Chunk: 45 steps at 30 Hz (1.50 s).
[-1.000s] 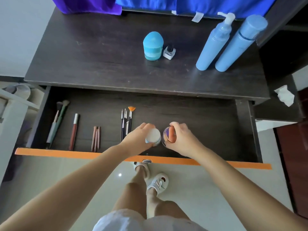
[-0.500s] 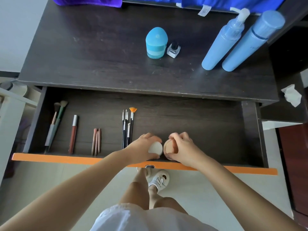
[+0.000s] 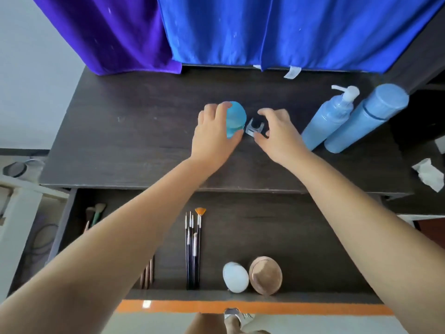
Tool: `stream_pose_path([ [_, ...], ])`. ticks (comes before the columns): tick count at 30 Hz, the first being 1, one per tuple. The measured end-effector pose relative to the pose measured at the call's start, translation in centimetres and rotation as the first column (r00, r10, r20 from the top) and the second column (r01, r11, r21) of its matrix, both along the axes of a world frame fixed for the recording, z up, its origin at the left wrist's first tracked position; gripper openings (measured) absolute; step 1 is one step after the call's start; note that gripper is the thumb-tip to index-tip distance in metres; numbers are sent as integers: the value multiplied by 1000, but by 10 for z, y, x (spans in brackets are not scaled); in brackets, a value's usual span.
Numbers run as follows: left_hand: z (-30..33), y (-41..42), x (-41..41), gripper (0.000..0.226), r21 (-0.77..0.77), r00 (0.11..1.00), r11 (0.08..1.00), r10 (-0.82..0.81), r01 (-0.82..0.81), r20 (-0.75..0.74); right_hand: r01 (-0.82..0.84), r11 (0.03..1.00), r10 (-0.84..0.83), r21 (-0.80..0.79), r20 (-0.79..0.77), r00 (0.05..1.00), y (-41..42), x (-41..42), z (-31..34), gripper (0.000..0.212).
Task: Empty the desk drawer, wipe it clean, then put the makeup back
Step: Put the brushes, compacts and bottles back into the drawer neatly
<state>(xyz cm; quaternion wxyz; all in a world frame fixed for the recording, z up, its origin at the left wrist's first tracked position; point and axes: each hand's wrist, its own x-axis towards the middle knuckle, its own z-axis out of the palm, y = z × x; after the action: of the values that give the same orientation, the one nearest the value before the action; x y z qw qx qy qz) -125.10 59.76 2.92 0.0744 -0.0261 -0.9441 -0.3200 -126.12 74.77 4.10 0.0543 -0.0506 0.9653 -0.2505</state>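
Observation:
On the dark desk top (image 3: pixel 134 131), my left hand (image 3: pixel 214 131) wraps around a blue egg-shaped case (image 3: pixel 236 118). Right beside it, my right hand (image 3: pixel 277 131) grips a small clear bottle with a black cap (image 3: pixel 256 127). Below, the open drawer (image 3: pixel 301 237) holds a white round jar (image 3: pixel 235 277) and a copper compact (image 3: pixel 265 275) near its front edge. Thin black brushes with an orange fan brush (image 3: pixel 193 244) lie at the drawer's middle. Pink pencils (image 3: pixel 147 276) and larger brushes (image 3: pixel 95 213) lie further left, partly hidden by my left arm.
Two tall light-blue bottles (image 3: pixel 349 119), one with a pump, stand at the desk's right. Purple (image 3: pixel 108 32) and blue (image 3: pixel 277 30) towels hang at the back. A crumpled tissue (image 3: pixel 429 173) lies on a shelf at the right. The drawer front has an orange edge (image 3: pixel 265 307).
Both hands let go of the white jar and the copper compact, which now lie in the drawer. The hands moved up to the desk top and closed on the blue case and small bottle.

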Motion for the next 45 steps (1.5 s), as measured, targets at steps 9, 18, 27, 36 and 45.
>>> stream_pose_path([
  [9, -16, 5, -31, 69, -42, 964, 997, -56, 69, 260, 15, 999, -15, 45, 10, 1000, -8, -12, -33, 34],
  [18, -8, -6, 71, 71, 243, 960, 957, -208, 160, 186, -45, 964, 43, -261, -10, 999, 29, 88, -13, 38],
  [27, -83, 3, 186, 70, 221, 822, 948, -311, 231, 476, -144, 980, 177, -141, 268, 947, 53, 180, -85, 37],
  [36, -95, 14, 197, 70, 162, 801, 941, -337, 296, 495, -65, 991, 106, -112, 401, 910, 40, 190, -109, 36],
  [45, -51, 27, 162, 67, 115, 844, 917, -397, 382, 360, 14, 977, 69, -215, 375, 924, 65, 177, -61, 32],
])
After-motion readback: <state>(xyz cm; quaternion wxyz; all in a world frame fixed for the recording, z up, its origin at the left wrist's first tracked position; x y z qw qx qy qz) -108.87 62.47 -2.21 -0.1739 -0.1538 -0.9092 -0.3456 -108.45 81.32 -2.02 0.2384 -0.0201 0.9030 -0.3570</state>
